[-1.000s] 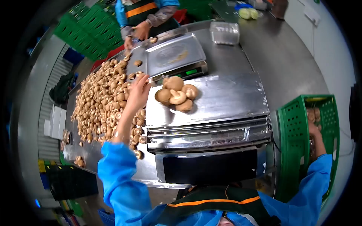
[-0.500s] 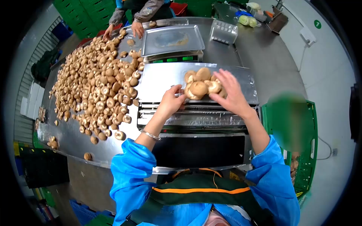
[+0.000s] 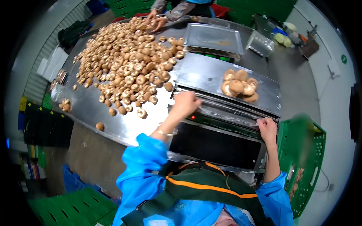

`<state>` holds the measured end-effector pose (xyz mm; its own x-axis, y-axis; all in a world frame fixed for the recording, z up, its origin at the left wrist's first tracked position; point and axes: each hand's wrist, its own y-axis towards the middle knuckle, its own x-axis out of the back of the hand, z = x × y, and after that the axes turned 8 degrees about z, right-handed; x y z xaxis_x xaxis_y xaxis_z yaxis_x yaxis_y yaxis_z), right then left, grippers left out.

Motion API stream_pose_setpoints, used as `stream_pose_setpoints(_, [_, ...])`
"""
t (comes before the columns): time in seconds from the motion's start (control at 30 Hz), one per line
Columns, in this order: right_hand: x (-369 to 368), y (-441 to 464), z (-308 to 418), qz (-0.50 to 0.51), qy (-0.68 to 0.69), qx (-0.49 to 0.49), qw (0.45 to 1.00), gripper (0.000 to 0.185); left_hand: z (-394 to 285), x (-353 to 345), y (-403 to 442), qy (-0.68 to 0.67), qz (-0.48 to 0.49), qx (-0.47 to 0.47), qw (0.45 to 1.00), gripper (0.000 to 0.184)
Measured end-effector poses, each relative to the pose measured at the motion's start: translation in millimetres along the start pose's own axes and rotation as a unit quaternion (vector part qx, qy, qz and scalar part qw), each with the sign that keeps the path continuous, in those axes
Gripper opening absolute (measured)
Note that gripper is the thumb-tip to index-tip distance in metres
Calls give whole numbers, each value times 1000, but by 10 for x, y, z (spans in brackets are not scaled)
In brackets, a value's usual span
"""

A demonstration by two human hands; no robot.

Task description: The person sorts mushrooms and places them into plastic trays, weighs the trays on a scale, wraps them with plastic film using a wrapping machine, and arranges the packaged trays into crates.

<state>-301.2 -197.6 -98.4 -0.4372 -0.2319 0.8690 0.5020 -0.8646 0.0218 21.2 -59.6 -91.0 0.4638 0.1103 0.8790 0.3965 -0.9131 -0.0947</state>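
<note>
A small cluster of brown mushrooms (image 3: 240, 86) sits on the metal top of a wrapping machine (image 3: 200, 72). Along the front of that machine runs a crinkled, shiny strip of clear film (image 3: 230, 115). At the strip's left end my left hand (image 3: 186, 103) is closed in a pinch, above a small red light. My right hand (image 3: 267, 129) is closed too, at the strip's right end. Both appear to grip the film's edge, though the thin film is hard to see at the fingers. Neither hand touches the mushrooms.
A large heap of mushrooms (image 3: 128, 64) covers the table's left side. Behind the machine stands a scale with a metal tray (image 3: 214, 37), beside a stack of clear trays (image 3: 260, 43). A co-worker's hands (image 3: 155, 22) reach into the heap. A green crate (image 3: 318, 150) stands at right.
My hands have left the mushroom cluster and moved down toward me, spreading to the two ends of the film strip and closing. The view has turned, shifting the scene rightward.
</note>
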Motion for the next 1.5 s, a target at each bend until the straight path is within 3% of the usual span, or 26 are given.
stream_pose_setpoints(0.03, [125,-108,-28,66,166,-51,983,25,52,138,-83,-145,44,11,988,33])
stream_pose_setpoints(0.07, [280,-305,90,136,406,-176,887,22,79,334,-249,-285,93,26,954,32])
stream_pose_setpoints(0.13, [409,-739,16,162,672,-219,689,22,195,483,-599,-500,210,178,821,27])
stream_pose_setpoints(0.2, [429,-1044,-116,192,846,-226,444,24,239,466,-1057,-753,298,139,570,22])
stream_pose_setpoints(0.23, [544,-998,-18,251,885,-123,373,25,231,363,-1130,-847,336,143,386,23])
stream_pose_setpoints(0.27, [673,-955,115,304,906,-17,294,26,95,475,-1064,-845,412,10,340,31])
stream_pose_setpoints(0.37, [1118,-205,79,272,926,155,210,24,-457,997,-393,-825,224,-320,407,41])
stream_pose_setpoints(0.4, [1326,236,255,200,852,228,426,16,-603,1151,-36,-838,175,-299,422,38])
stream_pose_setpoints(0.43, [1376,646,418,156,901,180,363,14,-750,1306,320,-846,125,-275,439,42])
stream_pose_setpoints(0.47, [1384,974,705,20,881,110,460,16,-898,1301,674,-781,34,-267,564,37])
stream_pose_setpoints(0.5, [1220,1420,640,27,862,164,479,16,-722,1014,1211,-687,16,-348,638,37])
stream_pose_setpoints(0.53, [933,1777,529,9,793,203,574,16,-723,792,1459,-498,-54,-339,796,35])
stream_pose_setpoints(0.57, [524,2042,418,-97,545,219,803,15,-698,596,1631,-367,4,-309,877,36])
stream_pose_setpoints(0.6, [349,2034,479,-80,278,141,947,16,-631,298,1810,-279,35,-262,923,39])
stream_pose_setpoints(0.63, [63,2143,301,8,39,225,973,18,-477,-15,1943,-211,25,-284,935,39])
stream_pose_setpoints(0.67, [-136,2209,171,129,-121,258,950,19,-385,-223,2004,-145,15,-300,943,39])
stream_pose_setpoints(0.7, [-270,2102,119,135,167,88,973,19,-370,-279,1961,-217,86,-283,930,37])
stream_pose_setpoints(0.83, [211,1683,341,281,453,-67,843,26,-467,102,1591,-472,388,-142,779,39])
stream_pose_setpoints(0.93, [207,1539,50,385,531,-141,741,44,-461,262,1379,-477,454,-102,746,53])
stream_pose_setpoints(1.07, [405,1185,321,347,503,-97,786,56,-465,372,1140,-384,405,-135,819,61])
stream_pose_setpoints(1.13, [561,960,361,382,496,-80,776,53,-594,535,828,-431,420,-108,791,59])
stream_pose_setpoints(1.2, [833,515,669,314,468,-35,825,50,-719,750,486,-360,369,-218,829,59])
stream_pose_setpoints(1.33, [961,-247,653,312,534,-52,784,48,-776,940,-162,-298,373,-269,837,57])
stream_pose_setpoints(1.4, [990,-587,687,347,557,-3,754,47,-737,1089,-490,-303,419,-266,814,56])
stream_pose_setpoints(1.47, [677,-741,576,330,555,-61,761,46,-403,872,-585,-438,522,-141,718,60])
stream_pose_setpoints(1.5, [544,-741,510,354,539,-85,760,45,-227,732,-563,-413,543,-130,719,62])
